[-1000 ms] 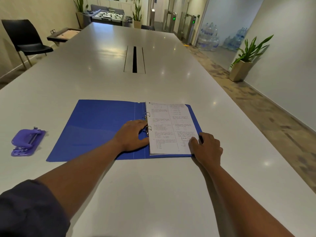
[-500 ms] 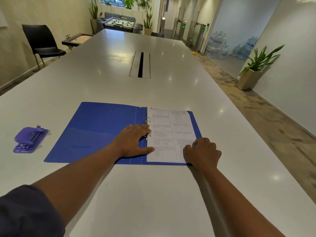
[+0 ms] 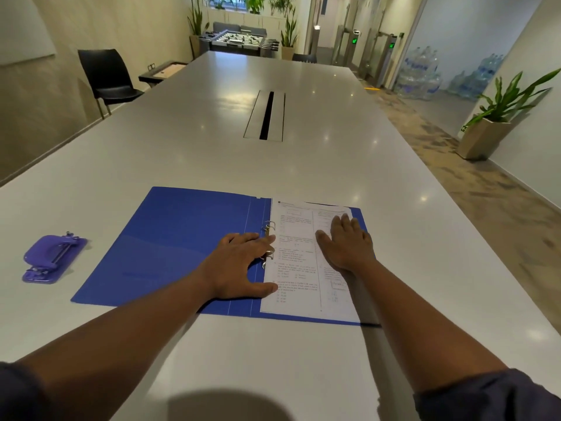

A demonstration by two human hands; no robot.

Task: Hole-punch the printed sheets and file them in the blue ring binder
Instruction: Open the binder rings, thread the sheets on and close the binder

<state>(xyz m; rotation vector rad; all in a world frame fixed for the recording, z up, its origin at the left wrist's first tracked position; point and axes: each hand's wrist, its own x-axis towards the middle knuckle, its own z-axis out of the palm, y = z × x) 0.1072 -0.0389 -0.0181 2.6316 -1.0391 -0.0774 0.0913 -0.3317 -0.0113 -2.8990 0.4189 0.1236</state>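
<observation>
The blue ring binder (image 3: 182, 238) lies open flat on the white table (image 3: 212, 132). A stack of printed sheets (image 3: 299, 262) sits on its right half, threaded on the metal rings (image 3: 268, 226). My left hand (image 3: 243, 262) lies flat on the binder's spine, fingers touching the rings and the sheets' left edge, thumb stretched toward the paper. My right hand (image 3: 346, 244) presses flat on the sheets with straight fingers. The purple hole punch (image 3: 51, 258) stands on the table to the left of the binder.
A cable slot (image 3: 267, 115) runs along the table's middle, beyond the binder. A black chair (image 3: 106, 77) stands at the far left, a potted plant (image 3: 498, 117) on the floor at the right. The table's right edge drops to a carpeted floor.
My right hand moved from the sheets' lower right corner up onto the page and flattened. My left hand stays at the rings. The camera tilted up slightly.
</observation>
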